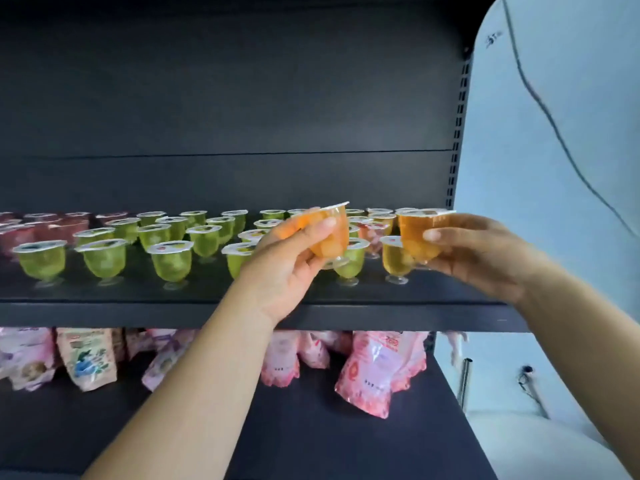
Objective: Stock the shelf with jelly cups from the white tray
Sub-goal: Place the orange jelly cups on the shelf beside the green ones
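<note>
Dark metal shelving fills the view, and the upper shelf is already busy: rows of green jelly cups stand upright on their little feet across the middle, reddish cups crowd the far left, and a few yellow and pink ones sit toward the right end. So a good share of the stocking looks done, with the right side of the shelf being the part filling up now. How many cups are left to bring cannot be told, because the white tray is nowhere in view.

Both hands are loaded. The left hand reaches up over the shelf edge and grips an orange jelly cup, tilted, its foil lid leaning away to the right; thumb across the near side, fingers curled round the back, clear of the shelf surface and just in front of a green cup. The right hand holds an amber jelly cup close to upright, thumb pressed on its front and fingers wrapped behind and under, right beside a yellow cup standing at the front of the row. Neither cup is set down yet; both hover near the right end, apparently about to be placed.

Below, pink snack bags lie on the lower shelf.
</note>
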Available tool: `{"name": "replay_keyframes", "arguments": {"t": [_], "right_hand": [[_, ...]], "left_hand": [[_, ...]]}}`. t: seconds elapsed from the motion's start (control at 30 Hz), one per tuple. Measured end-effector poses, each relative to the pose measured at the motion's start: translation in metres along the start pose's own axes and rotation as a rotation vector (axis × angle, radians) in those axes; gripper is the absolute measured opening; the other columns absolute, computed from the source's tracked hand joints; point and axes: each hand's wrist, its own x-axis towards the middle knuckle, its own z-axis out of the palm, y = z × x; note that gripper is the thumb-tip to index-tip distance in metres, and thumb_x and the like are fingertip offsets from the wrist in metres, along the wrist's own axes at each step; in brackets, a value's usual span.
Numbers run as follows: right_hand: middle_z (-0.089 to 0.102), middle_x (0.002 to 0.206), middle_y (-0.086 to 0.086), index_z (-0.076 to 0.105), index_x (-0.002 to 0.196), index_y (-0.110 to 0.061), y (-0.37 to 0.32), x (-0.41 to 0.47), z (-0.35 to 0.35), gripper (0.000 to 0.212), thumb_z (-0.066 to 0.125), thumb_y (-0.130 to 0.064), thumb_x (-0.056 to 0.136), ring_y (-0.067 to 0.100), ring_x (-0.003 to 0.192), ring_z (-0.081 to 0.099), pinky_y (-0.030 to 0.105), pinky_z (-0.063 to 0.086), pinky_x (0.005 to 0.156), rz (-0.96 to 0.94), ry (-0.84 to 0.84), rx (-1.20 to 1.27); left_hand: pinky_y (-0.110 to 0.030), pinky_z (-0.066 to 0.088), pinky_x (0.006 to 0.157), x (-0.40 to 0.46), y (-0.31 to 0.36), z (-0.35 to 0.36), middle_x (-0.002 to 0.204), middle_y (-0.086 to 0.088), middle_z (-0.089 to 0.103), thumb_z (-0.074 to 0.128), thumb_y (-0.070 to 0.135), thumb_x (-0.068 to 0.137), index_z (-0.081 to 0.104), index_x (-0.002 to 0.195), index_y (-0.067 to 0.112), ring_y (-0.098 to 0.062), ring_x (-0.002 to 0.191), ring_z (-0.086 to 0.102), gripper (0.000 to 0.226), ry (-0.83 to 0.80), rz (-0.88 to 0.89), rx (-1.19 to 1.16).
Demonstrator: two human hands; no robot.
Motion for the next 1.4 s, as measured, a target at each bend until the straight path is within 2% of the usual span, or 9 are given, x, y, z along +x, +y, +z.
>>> {"name": "replay_keyframes", "arguments": {"t": [0.2,0.3,0.5,0.63,0.77,0.87,1.03,1.17,1.4], "right_hand": [[0.073,0.086,-0.001,0.067,0.093,-0.011,-0.025,0.002,-0.101,0.025,0.057,0.006,0.078,0.011,0.076,0.07,0.019,0.057,0.069,0.035,0.14,-0.112],[0.07,0.085,0.001,0.063,0.092,-0.008,-0.015,0.012,-0.13,0.019,0.056,0.006,0.083,0.007,0.069,0.069,0.014,0.053,0.057,0.102,0.197,-0.145],[0.064,0.098,0.011,0.058,0.107,-0.001,0.018,0.032,-0.16,0.028,0.063,0.007,0.081,0.018,0.079,0.064,0.017,0.055,0.058,0.182,0.263,-0.264],[0.066,0.108,0.015,0.059,0.115,0.0,0.033,0.057,-0.181,0.039,0.07,-0.002,0.077,0.028,0.099,0.065,0.036,0.053,0.09,0.204,0.298,-0.351],[0.066,0.107,0.014,0.06,0.112,-0.002,0.043,0.084,-0.207,0.037,0.072,-0.006,0.077,0.029,0.099,0.064,0.04,0.05,0.094,0.197,0.271,-0.318],[0.068,0.103,0.013,0.063,0.089,-0.014,0.048,0.097,-0.22,0.016,0.071,-0.007,0.078,0.036,0.099,0.065,0.048,0.05,0.093,0.191,0.202,-0.313],[0.064,0.1,0.001,0.06,0.099,-0.016,0.06,0.119,-0.233,0.019,0.066,-0.006,0.083,0.018,0.091,0.061,0.014,0.052,0.069,0.093,0.136,-0.308],[0.065,0.113,0.002,0.057,0.116,-0.019,0.076,0.128,-0.233,0.035,0.068,-0.02,0.083,0.022,0.105,0.061,0.04,0.048,0.097,0.042,0.13,-0.384],[0.064,0.118,-0.001,0.05,0.126,-0.022,0.091,0.138,-0.235,0.042,0.062,-0.03,0.087,0.02,0.109,0.06,0.026,0.042,0.091,-0.021,0.152,-0.486]], "left_hand": [[-0.019,0.056,0.074,0.034,-0.044,0.084,0.078,0.004,0.071,0.068,0.01,0.057,0.062,0.1,0.012,-0.007,0.074,0.068,0.043,-0.042,0.099,0.176],[-0.028,0.053,0.085,0.044,-0.063,0.099,0.093,0.002,0.069,0.084,0.012,0.049,0.059,0.114,0.012,-0.01,0.087,0.068,0.069,0.03,0.11,0.335],[-0.037,0.049,0.094,0.058,-0.101,0.123,0.108,0.001,0.068,0.077,0.047,0.036,0.061,0.114,0.019,-0.019,0.104,0.063,0.084,0.056,0.071,0.738],[-0.027,0.046,0.087,0.068,-0.134,0.135,0.113,0.008,0.061,0.08,0.034,0.065,0.056,0.115,0.022,-0.012,0.104,0.056,0.057,0.11,-0.034,0.914],[-0.02,0.042,0.077,0.085,-0.157,0.153,0.099,0.011,0.057,0.076,0.027,0.074,0.056,0.105,0.026,-0.007,0.093,0.054,0.037,0.206,-0.082,1.022],[-0.02,0.043,0.072,0.107,-0.166,0.159,0.092,0.01,0.061,0.075,0.023,0.075,0.052,0.086,0.027,-0.007,0.086,0.056,0.026,0.286,-0.083,1.116],[-0.027,0.045,0.081,0.158,-0.182,0.157,0.111,-0.002,0.064,0.071,0.03,0.079,0.061,0.109,0.013,-0.022,0.103,0.059,0.036,0.535,-0.121,1.267],[-0.026,0.04,0.076,0.19,-0.192,0.161,0.113,-0.004,0.063,0.064,0.03,0.086,0.06,0.113,0.011,-0.02,0.096,0.058,0.034,0.64,-0.195,1.267],[-0.025,0.037,0.079,0.219,-0.202,0.16,0.116,-0.007,0.063,0.056,0.026,0.092,0.055,0.118,0.007,-0.017,0.092,0.054,0.033,0.623,-0.189,1.264]]}}
